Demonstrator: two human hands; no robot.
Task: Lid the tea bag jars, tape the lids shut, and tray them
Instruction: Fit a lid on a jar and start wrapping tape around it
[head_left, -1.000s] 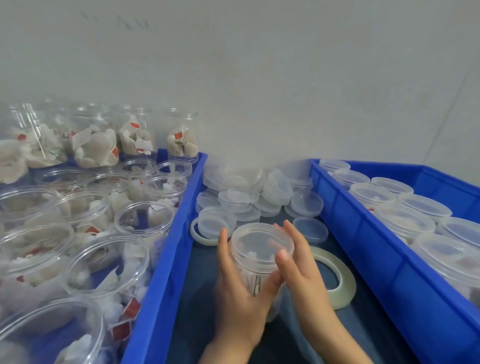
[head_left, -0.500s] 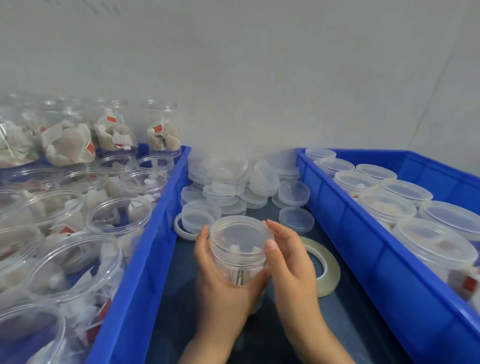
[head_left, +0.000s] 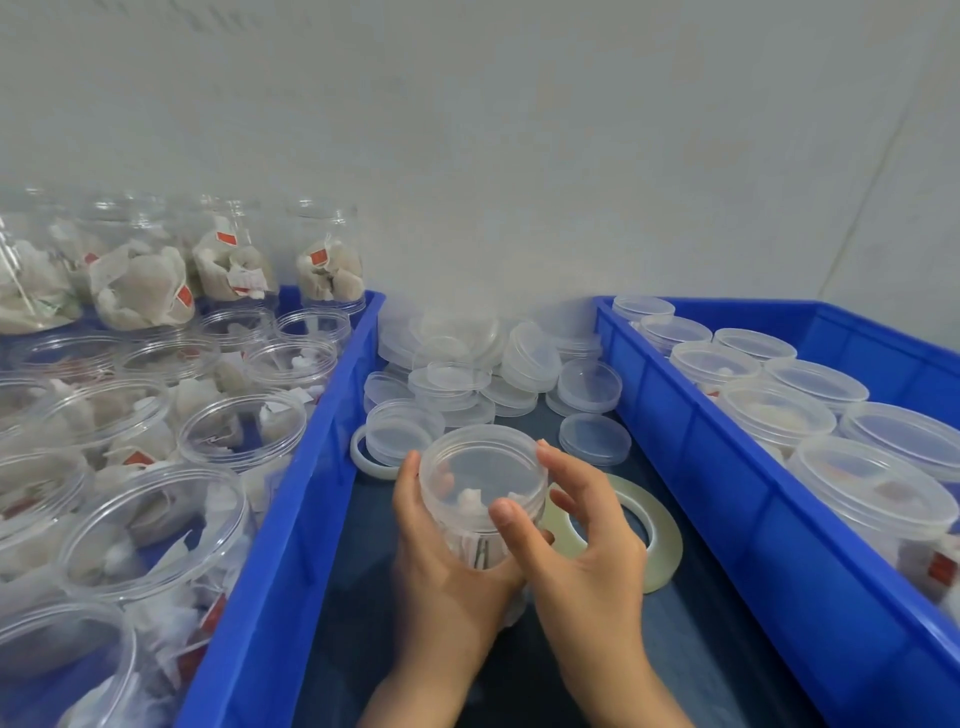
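Note:
A clear jar (head_left: 470, 545) of tea bags stands in front of me with a clear lid (head_left: 483, 465) on its mouth. My left hand (head_left: 441, 582) grips the jar's body from the left and below. My right hand (head_left: 582, 545) pinches the lid's rim, with the thumb on the near edge and the forefinger on the far right edge; its other fingers are spread. A large roll of clear tape (head_left: 662, 540) lies flat just right of the jar, partly behind my right hand.
A heap of loose lids (head_left: 467, 374) and a small white tape ring (head_left: 361, 460) lie behind the jar. The left blue bin (head_left: 311, 467) holds several open jars of tea bags. The right blue bin (head_left: 696, 467) holds several lidded jars. A grey wall stands behind.
My right thumb has slid round the lid's near edge and the other fingers have spread, as in a turn of the lid. The left hand keeps its hold on the jar.

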